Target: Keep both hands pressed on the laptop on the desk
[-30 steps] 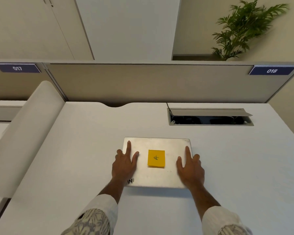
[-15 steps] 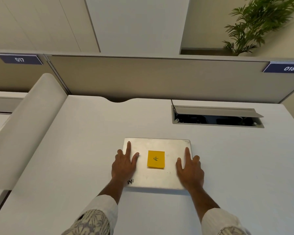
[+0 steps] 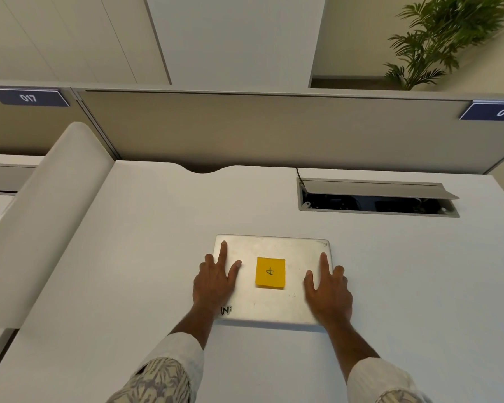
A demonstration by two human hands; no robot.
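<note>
Flanking sticky note (image 3: pixel 270 272), hands (image 3: pixel 214 282) on laptop (image 3: pixel 274 308)

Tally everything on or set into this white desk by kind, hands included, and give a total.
Hands: 2, left hand and right hand, both flat on the laptop
Closed silver laptop: 1
Yellow sticky note: 1, on the laptop lid
Cable hatch, lid propped open: 1
Total: 5
</note>
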